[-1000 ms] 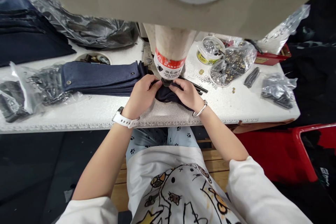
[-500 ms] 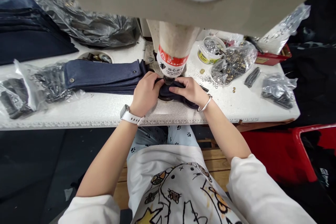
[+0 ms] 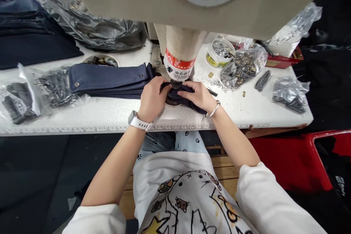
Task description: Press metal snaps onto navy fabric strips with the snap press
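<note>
Under the head of a clothing machine (image 3: 182,42), a dark navy fabric band (image 3: 189,104) lies across the work spot. My left hand (image 3: 153,97) grips its left part, thumb and fingers closed beside the machine's dark tip. From the right, my right hand (image 3: 200,97) pinches the same band, thumb pointing toward the tip. The fingertips of both hands are close to the tip, and the fabric right beneath it is partly hidden. Beside my left hand rests a neat stack of navy fabric bands (image 3: 109,76); metal snaps or buttons show on the top one.
At the right stand a tub of small metal parts (image 3: 219,58) and a clear bag of metal fasteners (image 3: 244,65), with loose rings scattered nearby. Plastic bags (image 3: 290,95) lie farther right. Dark folded garments (image 3: 33,40) fill the back left. A ruler tape runs along the table's front edge.
The view has shifted slightly. Both hands keep their hold on the navy band under the machine tip, with hardly any movement.
</note>
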`<state>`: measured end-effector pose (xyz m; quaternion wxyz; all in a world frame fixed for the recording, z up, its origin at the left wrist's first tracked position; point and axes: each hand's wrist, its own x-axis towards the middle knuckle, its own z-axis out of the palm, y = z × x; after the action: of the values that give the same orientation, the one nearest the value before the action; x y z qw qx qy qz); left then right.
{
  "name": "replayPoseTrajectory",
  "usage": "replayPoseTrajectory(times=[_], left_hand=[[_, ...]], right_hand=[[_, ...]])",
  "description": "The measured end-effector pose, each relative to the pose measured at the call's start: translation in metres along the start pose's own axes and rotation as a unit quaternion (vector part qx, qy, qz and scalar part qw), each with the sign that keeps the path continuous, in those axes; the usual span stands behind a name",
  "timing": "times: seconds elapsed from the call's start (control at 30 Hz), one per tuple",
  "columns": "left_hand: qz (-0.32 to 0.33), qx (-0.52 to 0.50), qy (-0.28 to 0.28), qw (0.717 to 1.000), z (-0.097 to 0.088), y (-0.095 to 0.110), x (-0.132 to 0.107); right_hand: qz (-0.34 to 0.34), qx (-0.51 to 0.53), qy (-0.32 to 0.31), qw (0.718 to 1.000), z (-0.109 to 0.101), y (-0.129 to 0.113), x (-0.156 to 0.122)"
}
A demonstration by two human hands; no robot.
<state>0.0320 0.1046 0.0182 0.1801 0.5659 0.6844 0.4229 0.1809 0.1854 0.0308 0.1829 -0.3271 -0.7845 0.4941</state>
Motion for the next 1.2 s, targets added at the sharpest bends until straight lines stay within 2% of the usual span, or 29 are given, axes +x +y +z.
replayPoseTrajectory(times=[0.13, 0.2, 0.3, 0.37, 0.5, 0.73, 0.87, 0.97, 1.2], left_hand=[[-0.007, -0.041, 0.045, 0.998, 0.005, -0.003, -0.003], [0.012, -0.046, 0.055, 0.997, 0.005, -0.003, -0.004], [0.073, -0.037, 0.047, 0.996, 0.001, -0.002, -0.007], [0.087, -0.035, 0.031, 0.995, -0.005, -0.001, -0.01], [0.038, -0.071, -0.031, 0.996, -0.015, 0.002, -0.015], [-0.042, -0.113, -0.051, 0.991, -0.019, 0.008, -0.016], [-0.071, -0.156, -0.034, 0.985, -0.017, 0.013, -0.017], [-0.103, -0.128, -0.006, 0.986, -0.014, 0.016, -0.018], [-0.082, -0.055, 0.0, 0.995, -0.015, 0.015, -0.02]], right_hand=[[0.0, -0.003, 0.008, 1.0, 0.001, -0.001, -0.001], [0.002, -0.001, 0.011, 1.0, 0.002, -0.001, -0.001], [0.004, -0.003, 0.012, 1.0, 0.002, -0.001, -0.001], [0.007, -0.007, 0.011, 1.0, 0.002, -0.001, -0.001], [0.011, -0.017, 0.017, 1.0, 0.001, -0.003, -0.002], [0.023, -0.023, 0.015, 0.999, 0.0, -0.007, -0.001], [0.021, -0.025, 0.015, 0.999, -0.001, -0.007, -0.001], [0.018, -0.03, 0.014, 0.999, -0.001, -0.008, -0.002], [0.036, -0.024, 0.014, 0.999, -0.001, -0.01, -0.001]])
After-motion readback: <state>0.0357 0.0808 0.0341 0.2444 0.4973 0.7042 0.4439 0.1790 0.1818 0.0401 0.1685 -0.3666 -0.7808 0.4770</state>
